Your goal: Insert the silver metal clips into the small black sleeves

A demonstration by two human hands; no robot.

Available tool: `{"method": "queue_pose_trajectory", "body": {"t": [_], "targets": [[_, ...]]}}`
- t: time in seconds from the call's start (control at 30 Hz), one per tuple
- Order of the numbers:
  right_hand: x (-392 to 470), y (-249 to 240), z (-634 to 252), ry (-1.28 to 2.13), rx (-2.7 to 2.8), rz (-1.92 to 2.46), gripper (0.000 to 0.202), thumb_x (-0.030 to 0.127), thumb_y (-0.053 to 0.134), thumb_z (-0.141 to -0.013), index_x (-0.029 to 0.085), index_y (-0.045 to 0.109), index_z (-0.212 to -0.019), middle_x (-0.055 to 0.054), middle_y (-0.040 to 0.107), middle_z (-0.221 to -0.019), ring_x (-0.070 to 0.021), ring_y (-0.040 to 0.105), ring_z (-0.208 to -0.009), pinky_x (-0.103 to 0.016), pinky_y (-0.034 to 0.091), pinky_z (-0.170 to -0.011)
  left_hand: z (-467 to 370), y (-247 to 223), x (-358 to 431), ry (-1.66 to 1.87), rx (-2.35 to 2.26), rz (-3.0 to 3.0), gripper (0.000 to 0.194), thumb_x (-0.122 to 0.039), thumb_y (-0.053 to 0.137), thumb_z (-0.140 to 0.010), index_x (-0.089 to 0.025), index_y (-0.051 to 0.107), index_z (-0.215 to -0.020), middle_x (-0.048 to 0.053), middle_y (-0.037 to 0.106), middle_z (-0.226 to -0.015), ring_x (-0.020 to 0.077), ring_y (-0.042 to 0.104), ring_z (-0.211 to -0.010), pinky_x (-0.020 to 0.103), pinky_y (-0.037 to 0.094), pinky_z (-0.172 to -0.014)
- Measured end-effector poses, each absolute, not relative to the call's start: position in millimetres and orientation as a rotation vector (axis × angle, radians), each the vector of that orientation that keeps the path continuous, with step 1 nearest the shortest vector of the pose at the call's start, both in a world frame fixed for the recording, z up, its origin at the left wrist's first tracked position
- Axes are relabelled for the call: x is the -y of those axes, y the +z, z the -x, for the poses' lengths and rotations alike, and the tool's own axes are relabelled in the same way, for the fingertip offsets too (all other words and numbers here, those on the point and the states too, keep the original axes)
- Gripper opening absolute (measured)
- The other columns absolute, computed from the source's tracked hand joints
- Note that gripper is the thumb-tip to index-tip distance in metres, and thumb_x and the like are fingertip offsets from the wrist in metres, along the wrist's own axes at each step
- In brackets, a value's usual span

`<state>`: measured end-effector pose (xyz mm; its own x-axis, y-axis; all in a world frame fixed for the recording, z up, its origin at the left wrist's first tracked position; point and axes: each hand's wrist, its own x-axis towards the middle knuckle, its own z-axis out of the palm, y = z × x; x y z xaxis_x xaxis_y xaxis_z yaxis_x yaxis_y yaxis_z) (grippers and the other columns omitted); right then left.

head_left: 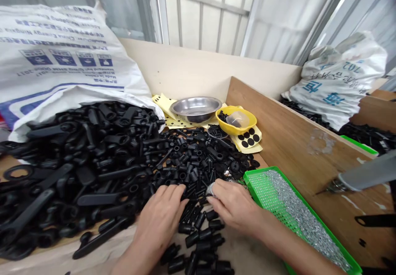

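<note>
My left hand (162,213) reaches into the middle of the table, its fingers curled down against small black parts, and the fingertips are hidden. Close by on the right, my right hand (232,203) is closed, thumb against the index finger. A whitish-grey wrap or piece (210,189) shows at its fingertips; what the fingers grip is too unclear to name. Between and below the hands lie several black cylindrical pieces with narrow stems (204,236). Beyond the fingers spreads a pile of short black sleeves and black screw-like parts (193,159).
Black plastic lever-like parts (89,151) spill from a white sack (71,60) at left. A green tray (274,203) of small metal pieces stands at right, beside a wooden divider (278,130). Behind are a steel bowl (196,116) and a yellow basket (252,122).
</note>
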<state>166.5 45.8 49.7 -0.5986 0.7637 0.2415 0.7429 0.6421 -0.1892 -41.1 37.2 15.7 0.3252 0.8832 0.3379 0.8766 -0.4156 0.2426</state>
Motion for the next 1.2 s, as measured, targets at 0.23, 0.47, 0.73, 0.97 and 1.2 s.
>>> {"method": "queue_pose_trajectory", "body": {"t": [0.23, 0.47, 0.73, 0.97, 1.2], "targets": [[-35, 58, -170, 0.068, 2.49, 1.172, 0.018, 0.022, 0.039, -0.091, 0.019, 0.046, -0.075, 0.0, 0.052, -0.074, -0.015, 0.047, -0.067, -0.028, 0.034, -0.062, 33, 17, -45, 0.775, -1.649, -2.296, 0.026, -0.021, 0.047, -0.081, -0.017, 0.064, -0.1, 0.008, 0.066, -0.084, 0.0244, 0.06, -0.077, 0.036, 0.049, -0.07], [-24, 68, -166, 0.088, 2.4, 1.086, 0.025, 0.024, 0.035, -0.093, 0.017, 0.047, -0.073, -0.003, 0.053, -0.074, -0.0161, 0.046, -0.067, -0.029, 0.035, -0.063, 18, 50, -22, 1.189, -1.169, -0.666, 0.033, -0.033, 0.076, -0.061, -0.016, 0.071, -0.09, -0.001, 0.067, -0.072, 0.0088, 0.058, -0.055, 0.018, 0.051, -0.056], [-19, 63, -167, 0.072, 2.379, 1.07, 0.026, 0.022, 0.033, -0.094, 0.016, 0.051, -0.075, -0.006, 0.055, -0.075, -0.0181, 0.048, -0.072, -0.031, 0.036, -0.066, 4, 42, -4, 1.115, -0.96, -0.413, 0.026, -0.034, 0.078, -0.063, -0.018, 0.067, -0.081, -0.002, 0.066, -0.057, 0.0076, 0.057, -0.051, 0.014, 0.048, -0.051], [-13, 56, -162, -0.038, 2.4, 0.987, 0.026, 0.016, 0.032, -0.092, 0.017, 0.049, -0.072, -0.005, 0.053, -0.071, -0.0176, 0.045, -0.067, -0.03, 0.034, -0.062, -1, 38, 2, 1.068, -0.949, -0.423, 0.032, -0.034, 0.079, -0.061, -0.016, 0.067, -0.085, -0.001, 0.064, -0.054, 0.0078, 0.054, -0.049, 0.015, 0.045, -0.049], [-8, 44, -163, -0.002, 2.419, 0.991, 0.024, 0.015, 0.029, -0.093, 0.017, 0.047, -0.077, -0.005, 0.053, -0.074, -0.018, 0.046, -0.068, -0.031, 0.036, -0.064, -3, 36, 10, 1.116, -1.01, -0.602, 0.029, -0.04, 0.076, -0.063, -0.018, 0.065, -0.079, -0.003, 0.062, -0.048, 0.0072, 0.05, -0.044, 0.015, 0.039, -0.048]]}}
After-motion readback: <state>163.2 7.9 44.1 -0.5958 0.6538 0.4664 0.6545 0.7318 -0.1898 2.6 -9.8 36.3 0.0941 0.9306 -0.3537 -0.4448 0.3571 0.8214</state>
